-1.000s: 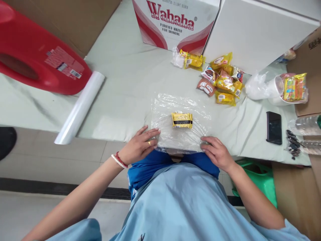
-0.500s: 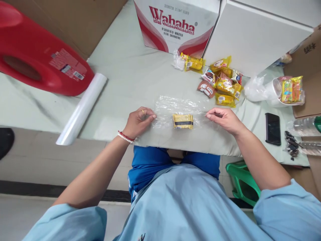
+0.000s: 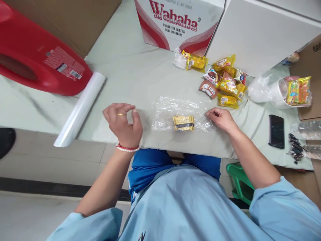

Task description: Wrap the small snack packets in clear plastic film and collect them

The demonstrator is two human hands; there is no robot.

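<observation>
A sheet of clear plastic wrap [image 3: 164, 113] lies spread and crinkled on the table. On its near part rests a small yellow snack packet [image 3: 184, 123] with a dark band across it. My right hand [image 3: 222, 117] pinches the right edge of the wrap between thumb and fingertips. To the left of the sheet, apart from it, my left hand [image 3: 124, 122] is raised over the table with thumb and forefinger spread and nothing in it. A roll of plastic wrap [image 3: 81, 108] lies slantwise to the left of that hand, reaching past the table's front edge.
A large red jug [image 3: 60, 57] lies at the left. Behind stand a Wahaha box [image 3: 175, 26] and a white box. Several yellow snack packets [image 3: 227, 85] are heaped back right. A white cup [image 3: 279, 88], a phone [image 3: 276, 131] and clear bottles sit farther right; a green stool [image 3: 239, 180] stands below.
My left hand has let go of the wrap's left edge, moved left and spread its thumb and forefinger. My right hand stays at the right edge. The packet still lies on the sheet.
</observation>
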